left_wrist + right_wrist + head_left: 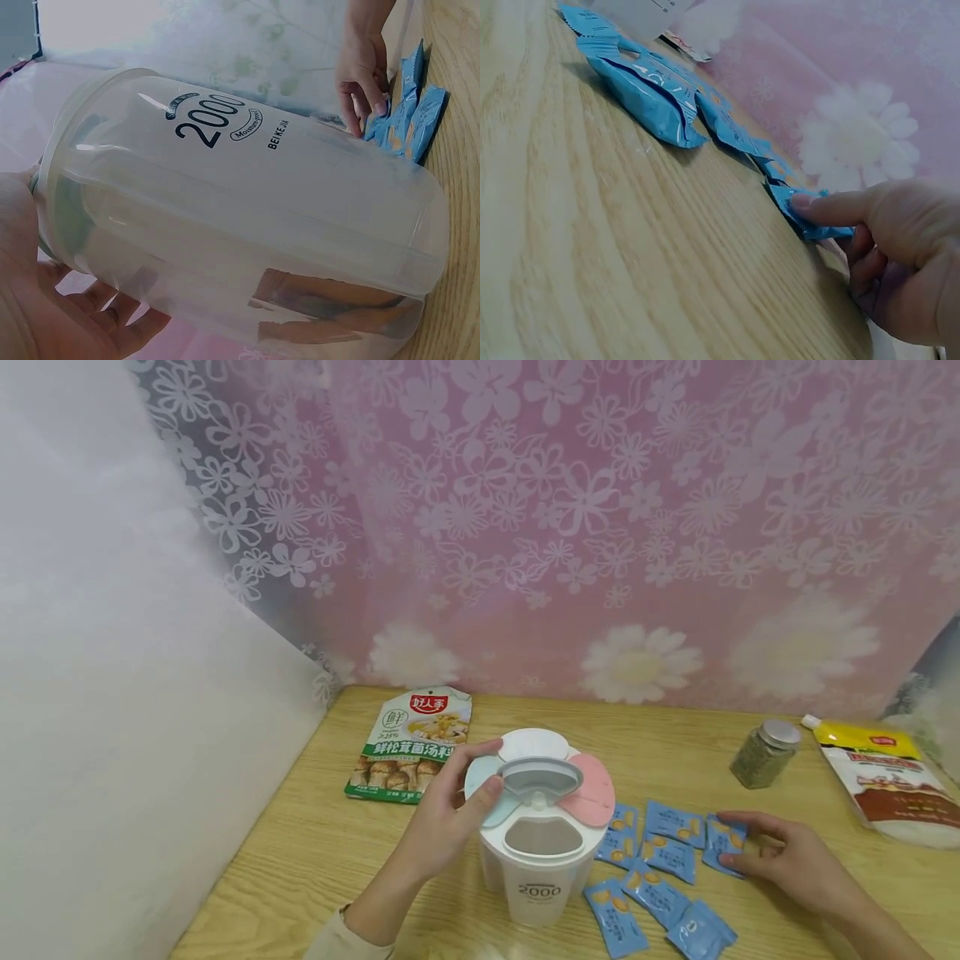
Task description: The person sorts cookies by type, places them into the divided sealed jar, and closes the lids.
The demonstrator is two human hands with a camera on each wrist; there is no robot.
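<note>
A tall storage canister (538, 893), marked 2000, has a lid split into coloured flaps. One grey flap (542, 778) stands raised above an uncovered opening. My left hand (448, 822) holds the canister's top at its left side, thumb on the pale blue flap (486, 793); in the left wrist view its other fingers lie along the canister wall. On the right, my right hand (783, 858) pinches a small blue packet (725, 842) between thumb and index finger at the table. Several more blue packets (670, 858) lie between that hand and the canister. Brown-wrapped items (330, 300) show through the canister's lower wall.
A green-and-white food pouch (408, 752) lies behind and left of the canister. A glass jar (763, 756) with a silver cap and a yellow-topped spouted bag (892, 785) are at the back right. A flowered pink curtain (525, 527) borders the wooden table (277, 893).
</note>
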